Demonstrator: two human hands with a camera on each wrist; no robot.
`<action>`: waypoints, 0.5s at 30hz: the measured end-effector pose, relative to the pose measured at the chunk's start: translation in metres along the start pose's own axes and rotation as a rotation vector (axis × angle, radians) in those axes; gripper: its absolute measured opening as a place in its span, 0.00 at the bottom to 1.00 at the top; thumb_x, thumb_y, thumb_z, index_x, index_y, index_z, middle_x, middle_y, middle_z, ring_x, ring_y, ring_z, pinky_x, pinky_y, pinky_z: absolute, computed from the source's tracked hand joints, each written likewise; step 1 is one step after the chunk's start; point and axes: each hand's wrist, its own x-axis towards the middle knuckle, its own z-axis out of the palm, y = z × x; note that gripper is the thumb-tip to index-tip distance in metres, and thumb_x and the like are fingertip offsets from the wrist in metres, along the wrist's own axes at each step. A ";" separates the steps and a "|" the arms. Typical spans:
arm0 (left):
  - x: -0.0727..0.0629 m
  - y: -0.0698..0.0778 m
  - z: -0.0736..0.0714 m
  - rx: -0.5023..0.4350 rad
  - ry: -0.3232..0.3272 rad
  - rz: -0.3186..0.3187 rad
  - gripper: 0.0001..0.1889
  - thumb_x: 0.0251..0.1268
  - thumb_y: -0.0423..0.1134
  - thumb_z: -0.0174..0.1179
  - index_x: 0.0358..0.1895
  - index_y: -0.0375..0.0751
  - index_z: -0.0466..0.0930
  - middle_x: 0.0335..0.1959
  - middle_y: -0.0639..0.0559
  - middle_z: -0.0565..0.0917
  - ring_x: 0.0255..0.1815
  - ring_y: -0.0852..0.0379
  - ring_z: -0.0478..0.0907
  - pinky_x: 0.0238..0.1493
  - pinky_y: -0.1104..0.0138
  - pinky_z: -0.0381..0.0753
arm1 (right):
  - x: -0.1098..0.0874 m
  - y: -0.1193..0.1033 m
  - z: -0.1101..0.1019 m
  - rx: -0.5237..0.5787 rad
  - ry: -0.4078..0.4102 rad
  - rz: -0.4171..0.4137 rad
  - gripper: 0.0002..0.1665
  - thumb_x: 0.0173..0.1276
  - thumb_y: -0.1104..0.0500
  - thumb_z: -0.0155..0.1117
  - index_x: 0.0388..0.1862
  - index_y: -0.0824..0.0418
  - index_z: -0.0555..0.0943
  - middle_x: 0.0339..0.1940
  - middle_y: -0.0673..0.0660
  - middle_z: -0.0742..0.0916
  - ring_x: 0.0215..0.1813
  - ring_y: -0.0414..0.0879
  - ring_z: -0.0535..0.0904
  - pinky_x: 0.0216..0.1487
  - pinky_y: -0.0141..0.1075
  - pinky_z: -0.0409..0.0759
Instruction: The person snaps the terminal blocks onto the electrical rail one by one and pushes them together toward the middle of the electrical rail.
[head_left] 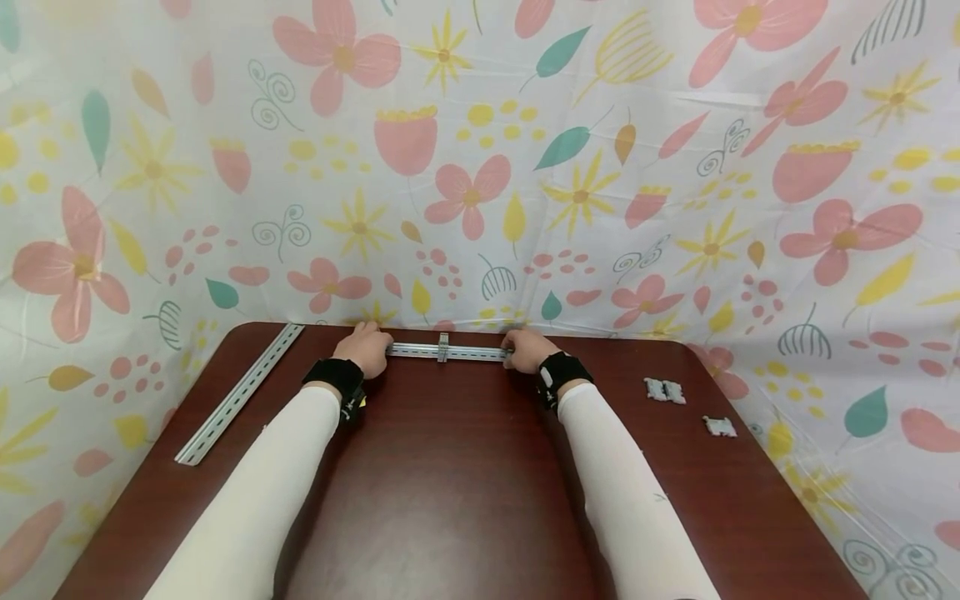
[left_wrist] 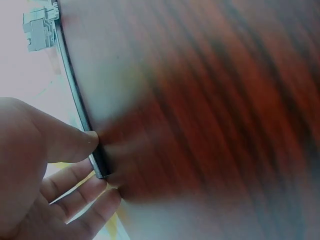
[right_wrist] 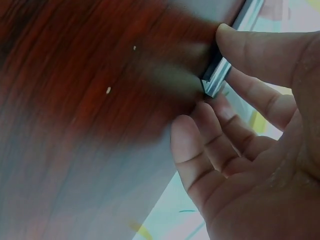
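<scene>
Head cam showed a dark red-brown wooden table (head_left: 442, 483), short slotted silver metal rail (head_left: 480, 353) running left to right by its far edge. Left hand (head_left: 365, 348) and right hand (head_left: 529, 349) each pinched an end, with a small grey plastic block (head_left: 443, 347) straddling it between them, bit closer to the left one.

Rail (head_left: 414, 351) between hands (head_left: 364, 348) (head_left: 528, 349) along back of table (head_left: 442, 483), block (head_left: 443, 347) on it, second rail (head_left: 240, 393) left, three blocks (head_left: 656, 389) (head_left: 675, 392) (head_left: 720, 427) right
</scene>
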 end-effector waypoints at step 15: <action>0.010 -0.013 0.008 0.004 0.022 0.036 0.22 0.80 0.27 0.54 0.71 0.39 0.85 0.70 0.30 0.76 0.71 0.32 0.68 0.66 0.40 0.79 | -0.004 0.001 0.000 0.014 0.026 -0.017 0.24 0.80 0.58 0.73 0.70 0.62 0.83 0.68 0.64 0.84 0.68 0.61 0.81 0.69 0.54 0.79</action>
